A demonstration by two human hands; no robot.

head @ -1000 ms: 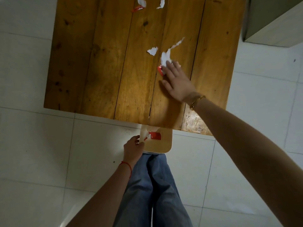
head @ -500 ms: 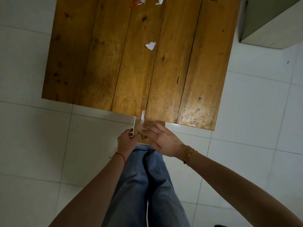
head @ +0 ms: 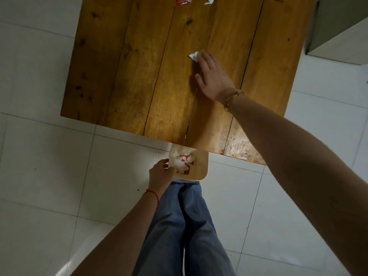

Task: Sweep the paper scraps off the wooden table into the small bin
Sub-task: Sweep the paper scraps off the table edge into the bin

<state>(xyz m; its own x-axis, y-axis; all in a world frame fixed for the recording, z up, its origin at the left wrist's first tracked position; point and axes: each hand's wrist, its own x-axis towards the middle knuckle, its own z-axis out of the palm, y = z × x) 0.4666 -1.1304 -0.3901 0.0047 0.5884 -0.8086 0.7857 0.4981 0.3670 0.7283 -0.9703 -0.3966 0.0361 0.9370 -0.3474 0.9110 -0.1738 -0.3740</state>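
1. The wooden table (head: 139, 76) is seen from above, standing on a white tiled floor (head: 39, 166); its top is made of long planks.
2. The right hand (head: 214, 78) is laid flat on the table with the fingers spread open and nothing gripped; its fingertips (head: 204, 53) are touching a white paper scrap (head: 194, 55) near the middle of the table.
3. Further scraps (head: 182, 2), red and white, are seen at the far edge of the table, cut off by the top of the view.
4. The small bin (head: 201, 168) is held just below the near edge of the table; its left rim is gripped by the left hand (head: 160, 175), fingers closed on it.
5. White and red paper pieces (head: 182, 163) are seen lying inside the bin.
6. Blue trouser legs (head: 185, 226) are seen below the bin.
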